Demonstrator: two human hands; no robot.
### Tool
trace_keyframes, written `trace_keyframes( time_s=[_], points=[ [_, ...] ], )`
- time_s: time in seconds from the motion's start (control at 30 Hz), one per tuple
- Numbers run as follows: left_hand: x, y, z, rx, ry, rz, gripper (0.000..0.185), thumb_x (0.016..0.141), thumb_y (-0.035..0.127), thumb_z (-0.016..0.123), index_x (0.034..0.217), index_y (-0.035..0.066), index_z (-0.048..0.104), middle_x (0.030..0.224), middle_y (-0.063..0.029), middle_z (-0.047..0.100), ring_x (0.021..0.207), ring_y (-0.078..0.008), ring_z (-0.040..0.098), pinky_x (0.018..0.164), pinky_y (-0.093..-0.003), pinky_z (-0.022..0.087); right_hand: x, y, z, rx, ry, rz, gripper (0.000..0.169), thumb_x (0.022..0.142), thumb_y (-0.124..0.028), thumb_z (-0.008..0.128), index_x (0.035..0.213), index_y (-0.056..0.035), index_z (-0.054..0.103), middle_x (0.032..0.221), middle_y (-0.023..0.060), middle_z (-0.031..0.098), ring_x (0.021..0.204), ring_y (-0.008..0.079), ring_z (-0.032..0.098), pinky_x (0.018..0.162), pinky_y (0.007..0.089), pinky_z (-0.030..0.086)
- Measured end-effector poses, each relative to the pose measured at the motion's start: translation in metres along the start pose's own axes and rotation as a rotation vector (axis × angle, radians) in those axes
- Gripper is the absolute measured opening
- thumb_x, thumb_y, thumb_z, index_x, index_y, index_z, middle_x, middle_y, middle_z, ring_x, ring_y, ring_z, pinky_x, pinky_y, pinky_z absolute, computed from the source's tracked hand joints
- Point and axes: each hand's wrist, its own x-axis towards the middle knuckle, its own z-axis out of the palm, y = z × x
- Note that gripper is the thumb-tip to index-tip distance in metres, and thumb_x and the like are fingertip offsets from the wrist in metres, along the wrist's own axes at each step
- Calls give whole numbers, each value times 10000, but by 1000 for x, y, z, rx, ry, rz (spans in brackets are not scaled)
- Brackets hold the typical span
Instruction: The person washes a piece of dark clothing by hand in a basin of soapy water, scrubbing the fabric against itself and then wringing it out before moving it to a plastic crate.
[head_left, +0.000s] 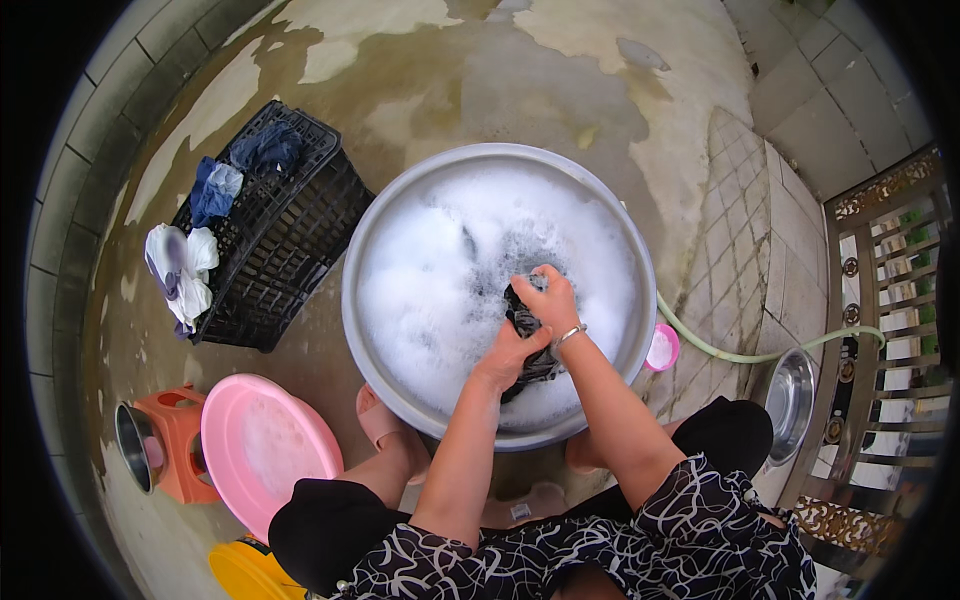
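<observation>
A large round metal basin full of white suds stands on the ground before me. Over its middle, both hands grip a wet black cloth, which hangs down into the foam. My left hand holds it from the left side, thumb pointing right. My right hand, with a silvery bangle at the wrist, has its fingers curled around the upper end. Foam hides the cloth's lower part and whatever lies under the surface.
Left stands a black plastic crate with blue jeans cloth and white garments on its rim. Near it are a pink basin, an orange stool and a yellow tub. Right: pink cup, green hose, steel bowl, metal gate.
</observation>
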Motion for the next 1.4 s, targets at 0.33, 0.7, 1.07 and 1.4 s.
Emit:
trace_keyframes(
  time_s=[0.33,0.7,1.07,1.4],
  points=[
    [0,-17,6,249,214,-92,463,607,14,625,1035,25,448,939,-83,535,864,-184,532,691,-298,444,-7,0,-7,297,-507,429,415,642,-238,706,910,1,498,782,90,523,712,163,500,662,277,422],
    [4,-38,1,532,199,235,484,580,139,720,1002,45,502,851,-34,592,807,-180,563,736,-312,440,-22,-34,-10,-62,-142,-183,317,676,-154,648,582,-45,365,531,-10,358,491,91,348,445,260,331],
    [21,-42,-7,729,30,160,388,632,259,693,937,47,583,854,-74,611,785,-163,564,725,-302,434,-13,-219,-75,558,-31,-303,321,726,-99,619,582,-112,333,494,-6,396,442,96,414,469,249,361],
    [30,-46,2,485,306,289,753,594,153,748,1190,30,304,1044,-73,471,983,-179,438,863,-296,340,-1,-303,-149,1022,-143,-451,254,799,-173,549,595,-135,403,498,-35,403,468,98,460,535,291,433]
  ],
)
